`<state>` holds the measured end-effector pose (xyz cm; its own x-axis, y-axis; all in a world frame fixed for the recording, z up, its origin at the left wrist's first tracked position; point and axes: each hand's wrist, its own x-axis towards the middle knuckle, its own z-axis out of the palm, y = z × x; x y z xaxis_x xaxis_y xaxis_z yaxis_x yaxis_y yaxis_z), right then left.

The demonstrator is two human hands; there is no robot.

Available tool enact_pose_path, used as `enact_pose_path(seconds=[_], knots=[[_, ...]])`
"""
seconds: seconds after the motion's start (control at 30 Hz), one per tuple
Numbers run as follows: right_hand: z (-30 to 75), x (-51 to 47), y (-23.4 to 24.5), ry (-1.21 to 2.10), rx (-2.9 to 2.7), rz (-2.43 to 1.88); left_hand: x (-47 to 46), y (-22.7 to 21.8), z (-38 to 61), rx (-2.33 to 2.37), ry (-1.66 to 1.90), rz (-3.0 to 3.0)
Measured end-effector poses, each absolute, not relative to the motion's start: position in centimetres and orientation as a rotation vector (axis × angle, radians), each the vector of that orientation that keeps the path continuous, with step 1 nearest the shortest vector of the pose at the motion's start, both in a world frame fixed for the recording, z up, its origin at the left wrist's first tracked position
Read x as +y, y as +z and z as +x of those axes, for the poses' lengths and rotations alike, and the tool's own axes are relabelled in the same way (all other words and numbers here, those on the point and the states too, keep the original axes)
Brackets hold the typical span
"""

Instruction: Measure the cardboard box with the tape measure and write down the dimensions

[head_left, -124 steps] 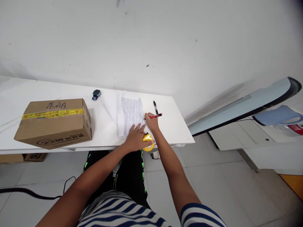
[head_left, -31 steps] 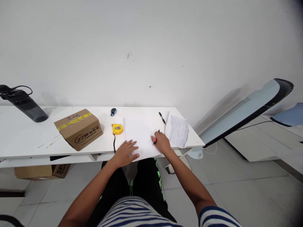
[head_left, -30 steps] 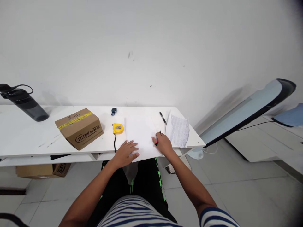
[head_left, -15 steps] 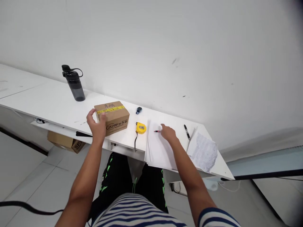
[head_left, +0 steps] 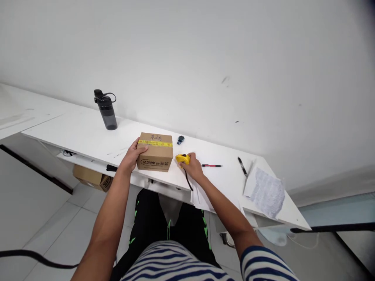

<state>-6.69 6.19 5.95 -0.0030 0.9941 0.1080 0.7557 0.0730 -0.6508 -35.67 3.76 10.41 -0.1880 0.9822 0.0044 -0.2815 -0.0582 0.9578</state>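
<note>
A small cardboard box (head_left: 156,160) with yellow tape and handwriting on top sits on the white desk. My left hand (head_left: 133,155) grips its left side, the thumb lying over the top edge and the other fingers partly hidden behind. To the box's right, my right hand (head_left: 193,167) is closed round a yellow tape measure (head_left: 183,158), whose black strap (head_left: 188,181) hangs toward the desk's front edge. A red and black pen (head_left: 212,166) lies on white paper (head_left: 224,187) just right of that hand. Behind the tape measure rests a small dark blue object (head_left: 180,139).
A dark water bottle (head_left: 108,113) stands at the back left near the wall. At the right lie a black pen (head_left: 242,166) and a scribbled sheet (head_left: 266,191). Another cardboard box (head_left: 90,176) is below the desk on the left.
My right hand has left the pen on the paper and taken hold of the tape measure. The box has turned so its front faces me more squarely. The whole view has shifted slightly.
</note>
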Motion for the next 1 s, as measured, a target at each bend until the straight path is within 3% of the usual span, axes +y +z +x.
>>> enact_pose_path(seconds=[0.17, 0.37, 0.67, 1.0], knots=[[-7.3, 8.1, 12.1, 0.578, -1.573, -1.214, 3.4, 9.9, -34.9, 1.049, 1.414, 0.973], [-14.6, 10.2, 18.0, 0.475, -2.435, -0.711, 3.0, 9.5, -32.5, 1.072, 1.439, 1.002], [-17.3, 10.8, 17.7, 0.318, -2.733, -0.589, 3.0, 7.6, -30.7, 1.338, 1.756, 1.167], [-3.7, 9.7, 18.7, 0.47, -2.681, -1.019, 3.0, 7.7, -30.6, 1.558, 1.767, 1.203]])
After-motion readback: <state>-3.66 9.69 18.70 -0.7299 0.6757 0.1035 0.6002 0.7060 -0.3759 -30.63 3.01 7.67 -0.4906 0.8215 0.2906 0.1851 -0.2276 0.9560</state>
